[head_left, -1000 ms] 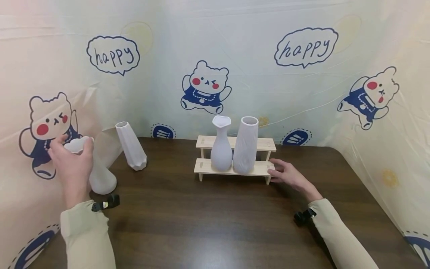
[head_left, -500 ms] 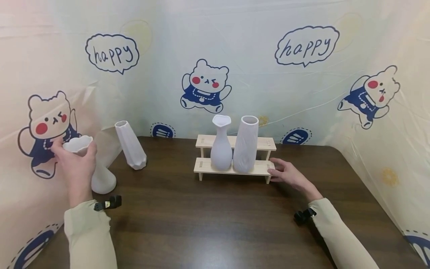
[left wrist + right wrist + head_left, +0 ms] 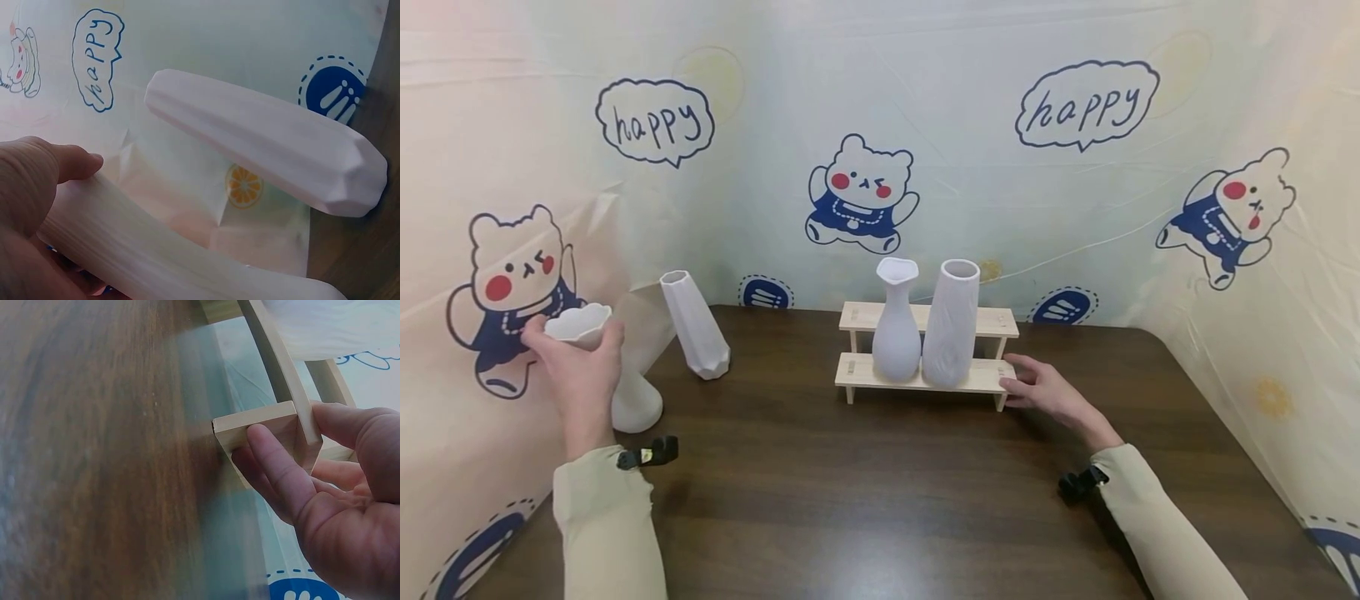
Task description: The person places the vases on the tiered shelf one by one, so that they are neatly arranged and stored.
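At the left side of the head view my left hand [image 3: 580, 371] grips a white vase with a wavy rim [image 3: 637, 404] near its top, thumb and fingers on either side. The vase leans, and whether its foot touches the table cannot be told. In the left wrist view the thumb lies along the ribbed vase [image 3: 156, 250]. My right hand [image 3: 1048, 390] holds the right end of a two-tier wooden stand [image 3: 865, 375], its thumb by the shelf and a finger against the leg [image 3: 256, 419]. On its lower step stand a narrow-necked vase [image 3: 897, 342] and a tall tapered vase [image 3: 951, 333].
A white faceted vase [image 3: 696, 329] stands at the back left of the dark wooden table [image 3: 850, 492], near the held vase. A printed cloth [image 3: 970, 167] hangs close behind the table and along both sides.
My left hand has shifted slightly to the right, with the wavy-rimmed vase in its grip. The right hand and the wooden stand have stayed in place.
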Tool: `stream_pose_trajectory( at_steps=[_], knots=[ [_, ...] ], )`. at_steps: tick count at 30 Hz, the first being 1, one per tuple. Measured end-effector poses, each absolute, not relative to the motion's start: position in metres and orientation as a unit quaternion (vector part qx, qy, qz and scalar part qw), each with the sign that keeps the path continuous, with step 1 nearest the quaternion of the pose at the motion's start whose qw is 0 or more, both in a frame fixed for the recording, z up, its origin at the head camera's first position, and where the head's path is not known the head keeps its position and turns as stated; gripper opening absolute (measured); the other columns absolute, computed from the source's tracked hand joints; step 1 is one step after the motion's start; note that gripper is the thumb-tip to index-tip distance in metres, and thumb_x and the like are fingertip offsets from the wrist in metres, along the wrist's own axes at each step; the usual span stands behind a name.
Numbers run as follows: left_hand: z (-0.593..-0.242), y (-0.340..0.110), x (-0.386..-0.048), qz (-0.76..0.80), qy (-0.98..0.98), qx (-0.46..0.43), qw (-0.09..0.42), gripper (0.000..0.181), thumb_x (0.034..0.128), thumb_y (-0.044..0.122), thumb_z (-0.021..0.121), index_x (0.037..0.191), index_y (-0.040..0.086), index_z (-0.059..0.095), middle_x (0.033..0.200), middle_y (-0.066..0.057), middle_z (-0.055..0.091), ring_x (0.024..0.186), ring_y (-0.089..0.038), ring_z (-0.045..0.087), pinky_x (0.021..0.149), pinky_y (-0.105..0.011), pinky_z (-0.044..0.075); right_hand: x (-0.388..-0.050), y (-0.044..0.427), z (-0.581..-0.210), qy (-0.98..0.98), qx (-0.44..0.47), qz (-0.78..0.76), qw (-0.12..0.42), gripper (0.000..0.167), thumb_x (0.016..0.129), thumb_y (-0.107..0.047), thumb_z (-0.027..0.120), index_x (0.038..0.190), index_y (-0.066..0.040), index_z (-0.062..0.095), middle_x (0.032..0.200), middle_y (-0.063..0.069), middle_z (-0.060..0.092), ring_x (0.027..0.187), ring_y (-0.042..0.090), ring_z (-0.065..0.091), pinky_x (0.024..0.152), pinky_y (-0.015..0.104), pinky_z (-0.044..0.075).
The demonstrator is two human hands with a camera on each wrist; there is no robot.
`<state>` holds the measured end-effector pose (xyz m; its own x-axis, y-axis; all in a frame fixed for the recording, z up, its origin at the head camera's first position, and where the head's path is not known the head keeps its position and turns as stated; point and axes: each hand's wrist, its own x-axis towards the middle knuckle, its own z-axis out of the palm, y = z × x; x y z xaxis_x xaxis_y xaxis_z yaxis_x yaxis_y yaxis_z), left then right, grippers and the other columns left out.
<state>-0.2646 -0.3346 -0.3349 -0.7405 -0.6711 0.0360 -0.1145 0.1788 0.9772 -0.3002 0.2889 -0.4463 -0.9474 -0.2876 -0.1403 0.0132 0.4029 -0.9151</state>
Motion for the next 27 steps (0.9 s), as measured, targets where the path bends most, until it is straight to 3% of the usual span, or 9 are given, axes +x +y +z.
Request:
stream_pose_trajectory(
  at_steps=[16, 27],
  knots=[
    [-0.3350, -0.3344, -0.2634, -0.564, -0.737, 0.277, 0.248, 0.088, 0.0861, 0.035, 0.070, 0.150, 0.035, 0.010, 0.161, 0.005, 0.020, 0.144, -0.011, 0.026, 0.122, -0.032, 0.023, -0.2998, 0.2861, -0.4476, 0.829, -0.093, -0.535, 0.133, 0.073, 0.097, -0.027, 0.062, 0.153, -0.002, 0.022, 0.134, 0.035, 0.050, 0.109, 0.031, 0.065, 0.089, 0.044, 0.057],
    [-0.3421, -0.3321, -0.2710, -0.527, -0.755, 0.294, 0.257, 0.089, 0.0819, 0.046, 0.073, 0.151, 0.035, 0.018, 0.160, 0.004, 0.026, 0.146, -0.018, 0.029, 0.121, -0.043, 0.028, -0.2984, 0.2881, -0.4459, 0.832, -0.095, -0.531, 0.133, 0.071, 0.098, -0.026, 0.061, 0.153, -0.002, 0.023, 0.136, 0.035, 0.049, 0.111, 0.033, 0.063, 0.089, 0.044, 0.057]
  ],
)
